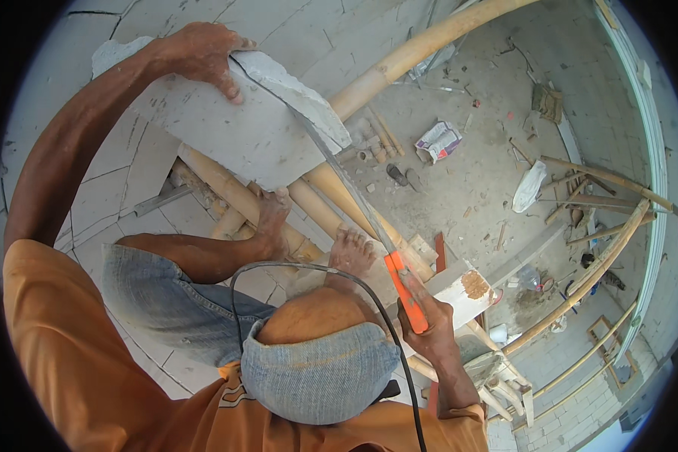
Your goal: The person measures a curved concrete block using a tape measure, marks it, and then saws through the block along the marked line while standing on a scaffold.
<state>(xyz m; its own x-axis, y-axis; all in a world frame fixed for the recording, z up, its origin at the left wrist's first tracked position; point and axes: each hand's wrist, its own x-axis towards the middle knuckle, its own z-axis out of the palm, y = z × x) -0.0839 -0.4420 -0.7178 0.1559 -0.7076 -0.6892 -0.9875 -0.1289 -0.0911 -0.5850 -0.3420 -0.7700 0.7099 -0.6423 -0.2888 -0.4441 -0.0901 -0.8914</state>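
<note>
A pale grey lightweight concrete block (233, 132) lies across bamboo poles in front of me. My left hand (207, 60) grips its far upper edge, thumb and fingers spread over it. In my right hand (435, 328) is the orange handle of a hand saw (346, 181), fingers wrapped round it. The saw's long grey blade runs up and left into a cut in the block, parting a rough-edged strip (294, 87) along the right side from the main piece. Near the block's lower edge are my bare feet, one (273, 222) close against it.
Thick bamboo poles (422, 53) run under and beyond the block. Below right, a debris-strewn floor holds a printed sack (438, 142), a white bag (529, 186) and loose sticks. A white block (463, 292) stands close to my right hand. A black cable (309, 265) loops over my lap.
</note>
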